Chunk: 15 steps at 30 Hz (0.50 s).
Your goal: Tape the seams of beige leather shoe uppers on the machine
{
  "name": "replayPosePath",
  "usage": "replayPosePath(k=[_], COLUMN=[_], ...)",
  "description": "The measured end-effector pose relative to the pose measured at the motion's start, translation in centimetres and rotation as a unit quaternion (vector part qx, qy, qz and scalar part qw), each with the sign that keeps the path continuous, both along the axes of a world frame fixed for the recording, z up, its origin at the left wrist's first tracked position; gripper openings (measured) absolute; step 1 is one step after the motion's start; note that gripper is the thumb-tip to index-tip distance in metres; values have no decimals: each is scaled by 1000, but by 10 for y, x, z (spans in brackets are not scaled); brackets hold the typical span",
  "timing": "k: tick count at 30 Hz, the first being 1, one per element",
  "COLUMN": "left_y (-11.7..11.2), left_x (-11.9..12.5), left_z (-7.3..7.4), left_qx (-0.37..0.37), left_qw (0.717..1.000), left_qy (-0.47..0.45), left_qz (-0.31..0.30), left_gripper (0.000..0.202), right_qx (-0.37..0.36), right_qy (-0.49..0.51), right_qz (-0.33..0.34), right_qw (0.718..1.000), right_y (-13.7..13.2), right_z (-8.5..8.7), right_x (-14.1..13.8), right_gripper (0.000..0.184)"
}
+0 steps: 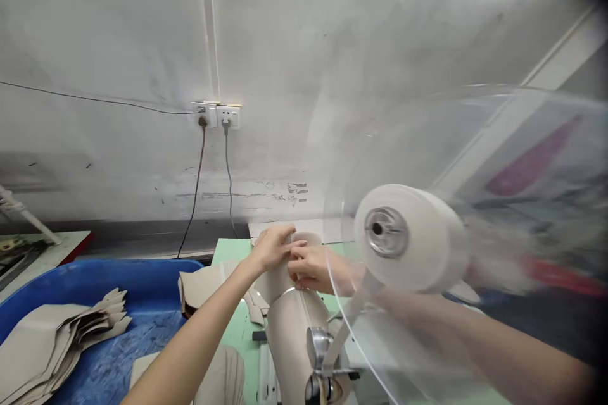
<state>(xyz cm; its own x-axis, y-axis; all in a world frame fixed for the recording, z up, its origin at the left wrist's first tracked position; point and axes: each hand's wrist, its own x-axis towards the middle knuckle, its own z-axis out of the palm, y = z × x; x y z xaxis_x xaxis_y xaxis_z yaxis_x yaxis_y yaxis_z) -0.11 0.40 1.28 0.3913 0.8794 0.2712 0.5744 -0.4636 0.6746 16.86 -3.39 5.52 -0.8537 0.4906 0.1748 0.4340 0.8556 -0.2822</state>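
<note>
Head view, sole entry: your left hand (273,248), closed on the far end of a beige piece (273,285); your right hand (306,266), fingers curled narrow against the same end, though whether they pinch it you cannot tell from here. Location of the piece: beyond the machine's rollers, above the green surface (234,251). Nearer you, one beige curved section (289,329), a pale strip (306,310) along it, running toward a metal roller (317,345); a bright edge crosses below your right hand, and whether this is the same piece is unclear. Above your right forearm, one white reel (427,237) with a clear disc (335,294), blurred on its right. At left, one blue tub (156,266) holding a beige stack (42,342); a second stack (228,370) lies nearer the machine. Hazards, as judged: uneven pull between your hands could skew the strip or wrinkle the piece; fingers straying toward the roller could be nipped; your right forearm, close beneath the reel, could knock the disc.
</note>
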Motion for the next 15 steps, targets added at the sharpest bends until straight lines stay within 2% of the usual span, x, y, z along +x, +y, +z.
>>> replayPosePath(k=[3,5,6,8,9,10,12,13,15], left_y=[2,2,1,-6,-11,-19,-41,-55,-89], left_x=[-3,-7,-11,-19,-24,-31,-50,-63,-92], left_z=[0,1,2,1,-2,-7,-27,-40,-69], left_qx=[-1,-9,-14,-10,-10,-15,-52,-88,-179], left_qw=[999,999,999,998,997,996,991,986,970], left_qy=[31,43,49,66,78,92,117,127,123], left_qz=[15,24,17,-8,-9,2,45,68,108], left_gripper=[35,32,31,31,30,29,27,34,51], right_qx=[117,176,176,118,66,11,-74,-92,-96], right_qy=[-112,-109,-80,-48,-65,-99,-164,-179,-176], right_qz=[35,-16,-55,-107,-109,-98,-65,-59,-52], right_qw=[986,978,980,986,990,990,981,978,978], right_y=[10,19,25,36,41,46,54,57,58], right_z=[-14,-15,-14,-9,-8,-9,-13,-17,-24], right_x=[-1,-2,-3,-7,-10,-14,-22,-26,-33], right_gripper=[12,7,22,55,60,51,16,14,24])
